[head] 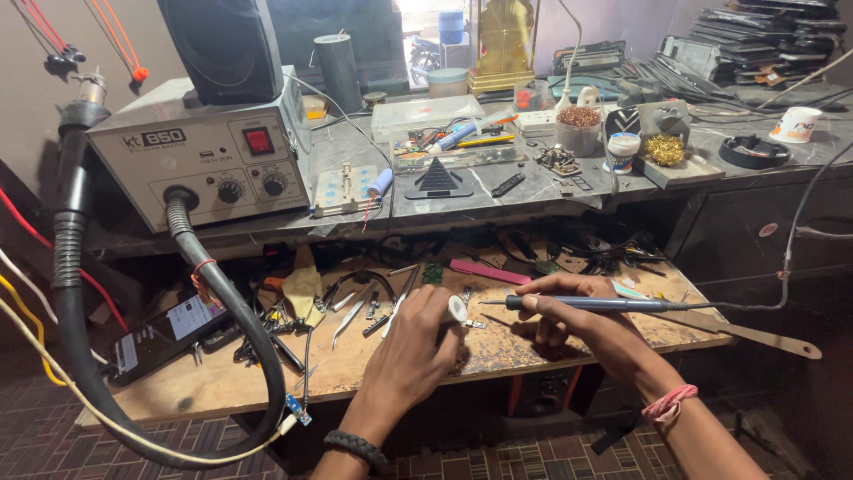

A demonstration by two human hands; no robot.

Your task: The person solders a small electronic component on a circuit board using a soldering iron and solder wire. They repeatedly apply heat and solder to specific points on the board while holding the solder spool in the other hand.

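Two hands over a cluttered wooden bench [222, 382]. Right hand [577, 324] pinching a soldering iron [586, 303], tip leftward. Left hand [418, 347] curled around a small white roll [457, 308].

The left hand [410, 351] hides whatever it perhaps grips beside the white spool [457, 308].

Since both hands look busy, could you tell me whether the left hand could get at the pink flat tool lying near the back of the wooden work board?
Probably yes. The pink flat tool lies uncovered just beyond the left hand, with nothing between them, though that hand already holds a small white roll.
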